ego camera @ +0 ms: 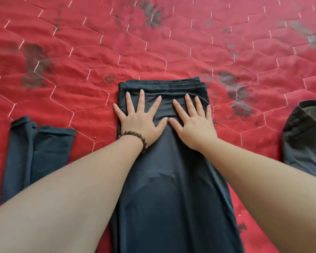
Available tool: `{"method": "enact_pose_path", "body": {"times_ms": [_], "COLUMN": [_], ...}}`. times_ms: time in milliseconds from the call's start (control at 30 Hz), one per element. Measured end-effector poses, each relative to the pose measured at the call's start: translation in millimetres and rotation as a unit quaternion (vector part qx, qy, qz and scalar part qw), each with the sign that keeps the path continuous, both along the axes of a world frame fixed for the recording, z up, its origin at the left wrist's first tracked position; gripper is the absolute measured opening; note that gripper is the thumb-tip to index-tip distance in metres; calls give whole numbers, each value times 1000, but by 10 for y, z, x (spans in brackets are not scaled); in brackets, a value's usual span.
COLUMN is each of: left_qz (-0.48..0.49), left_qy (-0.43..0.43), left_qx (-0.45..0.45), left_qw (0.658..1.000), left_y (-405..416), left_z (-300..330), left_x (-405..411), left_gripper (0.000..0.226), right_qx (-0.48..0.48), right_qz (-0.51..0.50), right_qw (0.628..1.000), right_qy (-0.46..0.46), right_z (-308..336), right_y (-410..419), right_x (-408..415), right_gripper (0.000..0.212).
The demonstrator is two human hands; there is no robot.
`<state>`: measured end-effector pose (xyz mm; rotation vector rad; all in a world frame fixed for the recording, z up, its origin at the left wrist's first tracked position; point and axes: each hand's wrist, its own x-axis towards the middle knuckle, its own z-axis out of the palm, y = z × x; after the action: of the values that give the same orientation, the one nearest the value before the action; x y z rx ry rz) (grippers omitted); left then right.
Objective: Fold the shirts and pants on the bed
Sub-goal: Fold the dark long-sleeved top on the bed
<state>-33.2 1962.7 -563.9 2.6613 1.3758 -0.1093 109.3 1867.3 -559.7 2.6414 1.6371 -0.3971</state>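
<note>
Left hand (139,121) and right hand (193,123) press flat, fingers spread, on smooth dark pants (171,179) (folded lengthwise) atop quilted red bedspread (80,52).

we see a red quilted bedspread (153,57) filling the whole view, stitched in pale thread into a pattern of long hexagons. we find dark grey smudged blotches printed or stained across it: one cluster near the top centre (151,13), one at the left (35,64), one right of centre (235,92) and one toward the upper right corner (306,31). we cannot tell whether they are a print or marks. the cloth lies slightly wrinkled between the seams. we also see a bracelet of round brown wooden beads (137,137), strung in a single loop around a wrist.
</note>
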Motion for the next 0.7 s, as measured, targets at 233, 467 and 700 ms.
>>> {"method": "enact_pose_path", "body": {"times_ms": [233, 467, 700], "left_qz": [-45, -57, -68], "left_qy": [-63, -63, -1], "left_qx": [89, 54, 46], "left_qw": [993, 995, 997], "left_y": [-39, -17, 47], "left_z": [19, -1, -76], "left_x": [-45, -39, -10], "left_gripper": [58, 63, 73], "right_qx": [54, 136, 48], "right_qz": [-27, -27, -11], "right_qw": [997, 990, 998], "right_qy": [-49, -38, -41], "right_z": [-102, -64, -51], "right_y": [2, -39, 1], "right_x": [-7, -28, 20], "right_gripper": [64, 63, 60]}}
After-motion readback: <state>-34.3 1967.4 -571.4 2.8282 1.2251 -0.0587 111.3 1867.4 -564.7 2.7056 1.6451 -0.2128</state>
